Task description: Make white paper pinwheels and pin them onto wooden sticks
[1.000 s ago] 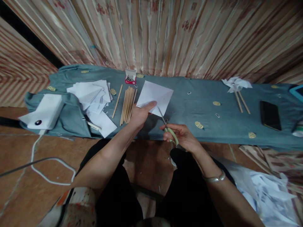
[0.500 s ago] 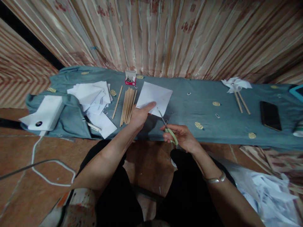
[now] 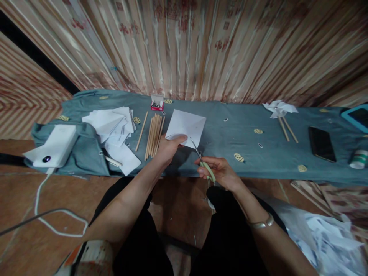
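A square sheet of white paper (image 3: 186,124) is pinched by its lower left side in my left hand (image 3: 169,147), thumb on top. My right hand (image 3: 217,171) has its fingers in the green handles of a pair of scissors (image 3: 207,168). The scissors' blades reach up over the paper's lower edge, near my left thumb. Just left of the sheet lies a bundle of wooden sticks (image 3: 154,136), with one single stick (image 3: 141,131) apart from it. Behind them stands a small open red box (image 3: 157,103) of metal pins or tacks.
Loose white papers (image 3: 110,124) and a white power bank (image 3: 56,147) with a cable lie at left. On the right are paper pinwheels (image 3: 280,108) on sticks, a black phone (image 3: 322,144) and a green-white container (image 3: 358,159). A plastic bag of scraps (image 3: 324,237) sits below.
The camera view has tilted up and turned slightly right, so the bench sits lower in view. Both hands keep almost the same hold on the paper and the scissors.
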Tool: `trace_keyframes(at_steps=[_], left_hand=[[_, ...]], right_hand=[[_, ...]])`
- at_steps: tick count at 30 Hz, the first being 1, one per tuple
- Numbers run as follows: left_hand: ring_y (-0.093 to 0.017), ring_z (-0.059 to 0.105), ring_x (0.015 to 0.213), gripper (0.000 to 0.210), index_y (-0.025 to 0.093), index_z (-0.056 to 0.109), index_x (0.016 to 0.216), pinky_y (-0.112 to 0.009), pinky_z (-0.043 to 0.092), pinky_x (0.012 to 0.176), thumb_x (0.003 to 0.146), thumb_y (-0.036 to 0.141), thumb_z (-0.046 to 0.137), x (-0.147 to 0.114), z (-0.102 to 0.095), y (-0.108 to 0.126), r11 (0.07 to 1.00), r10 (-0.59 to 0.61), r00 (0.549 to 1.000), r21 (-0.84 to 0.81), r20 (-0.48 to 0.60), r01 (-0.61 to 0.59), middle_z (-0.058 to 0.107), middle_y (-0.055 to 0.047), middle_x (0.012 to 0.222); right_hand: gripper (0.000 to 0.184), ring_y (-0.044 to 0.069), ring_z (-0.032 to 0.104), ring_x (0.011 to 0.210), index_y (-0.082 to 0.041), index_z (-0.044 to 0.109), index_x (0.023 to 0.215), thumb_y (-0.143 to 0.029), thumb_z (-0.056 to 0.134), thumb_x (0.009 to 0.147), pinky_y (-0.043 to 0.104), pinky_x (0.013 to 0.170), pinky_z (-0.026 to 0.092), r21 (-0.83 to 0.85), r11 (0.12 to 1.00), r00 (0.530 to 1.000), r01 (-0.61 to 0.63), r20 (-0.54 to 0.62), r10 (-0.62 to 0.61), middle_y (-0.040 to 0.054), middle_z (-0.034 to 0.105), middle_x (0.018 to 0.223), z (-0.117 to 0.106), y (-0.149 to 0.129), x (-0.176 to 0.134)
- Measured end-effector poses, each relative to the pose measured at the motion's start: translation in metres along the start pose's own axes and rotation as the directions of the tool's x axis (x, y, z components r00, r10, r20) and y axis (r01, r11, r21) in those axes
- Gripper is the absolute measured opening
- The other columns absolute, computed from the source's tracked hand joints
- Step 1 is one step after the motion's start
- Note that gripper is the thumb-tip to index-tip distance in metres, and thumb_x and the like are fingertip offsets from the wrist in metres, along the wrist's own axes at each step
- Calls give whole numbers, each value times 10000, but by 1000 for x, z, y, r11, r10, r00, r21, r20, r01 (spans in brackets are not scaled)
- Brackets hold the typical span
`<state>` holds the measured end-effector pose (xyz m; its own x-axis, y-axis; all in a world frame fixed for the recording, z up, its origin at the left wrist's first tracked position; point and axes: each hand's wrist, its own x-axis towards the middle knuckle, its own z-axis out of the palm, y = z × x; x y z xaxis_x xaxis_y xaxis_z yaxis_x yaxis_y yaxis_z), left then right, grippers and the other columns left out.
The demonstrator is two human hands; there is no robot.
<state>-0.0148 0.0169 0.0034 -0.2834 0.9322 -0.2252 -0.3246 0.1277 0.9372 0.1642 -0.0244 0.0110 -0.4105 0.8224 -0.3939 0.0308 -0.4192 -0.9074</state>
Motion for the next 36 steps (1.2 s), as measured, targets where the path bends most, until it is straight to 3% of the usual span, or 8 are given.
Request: trace_keyframes(at_steps=[7,14,22,36], left_hand=[[-158,612,624,252,133,688,683,-267,472,585,478,241,787,-1,1,-4,999,-27,998,22,52,26,693,-25,683],[-165,615,635,271,136,697,698,-279,478,605,465,241,787,-1,1,-4,999,-52,998,17,35,51,692,-21,682],[-139,577,577,219,145,677,615,-242,431,534,438,219,781,-3,5,-2,998,-48,998,32,50,46,662,-2,614],[-140,576,582,209,143,682,621,-247,440,549,459,232,779,-8,6,1,997,-55,997,50,60,52,667,-10,622]], right_hand=[[414,65,550,494,-167,699,803,-435,859,531,209,477,477,4,1000,1000,27,9,-27,-50,613,556,-2,2,0],[431,56,542,475,-173,690,756,-431,881,468,194,468,457,34,999,1000,-6,-20,6,-61,606,514,0,0,1],[449,55,554,489,-172,690,754,-434,885,446,185,482,455,44,999,999,-24,-33,26,-57,618,525,0,-1,0],[432,73,547,504,-171,684,783,-468,856,519,217,492,456,-1,1000,1000,24,-7,-24,-46,605,565,-2,2,1]])
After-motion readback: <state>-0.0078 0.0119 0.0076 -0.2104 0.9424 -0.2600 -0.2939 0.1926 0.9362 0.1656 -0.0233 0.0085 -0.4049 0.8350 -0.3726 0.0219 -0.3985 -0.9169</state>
